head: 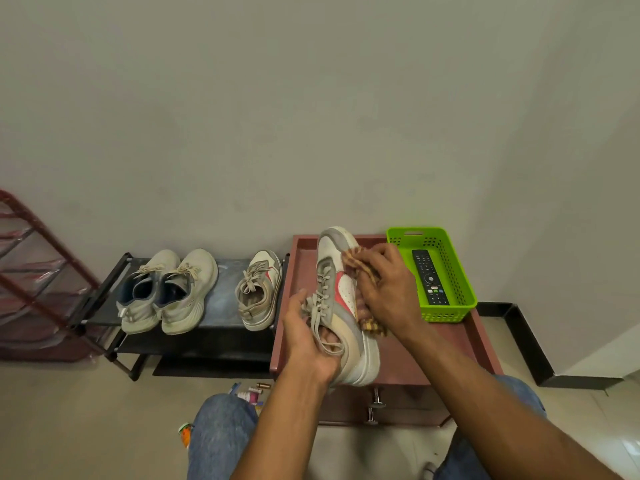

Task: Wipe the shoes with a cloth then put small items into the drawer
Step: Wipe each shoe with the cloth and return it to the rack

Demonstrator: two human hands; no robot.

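Both hands work over a reddish-brown desk [429, 358] with a raised rim. The left hand [308, 337] grips a white, grey and red shoe [341, 306] from the lace side, its fingers tucked into the opening so their tips are hidden. The shoe is held tilted on its side, toe pointing toward the wall, heel low near the desk's front edge. The right hand [384, 289] is curled around a checked yellow and maroon cloth [360, 271] and presses it against the shoe's side; most of the cloth is covered by the hand, with only bunched ends showing above and below.

Just beside that hand, a green basket [460, 282] sits at the back right of the desk with a black remote [429, 277] lying in it. Below the desk's front, two metal drawer handles [375, 405] show, partly hidden by the left forearm.

To the left, a low black rack [221, 282] carries a pair of pale sneakers [166, 292] and a single shoe [258, 289]. On the floor between the knees, several small items [254, 393] lie mostly blocked by a jeans-clad leg, too small to identify. A red shelf [31, 271] is cut off at the left edge.
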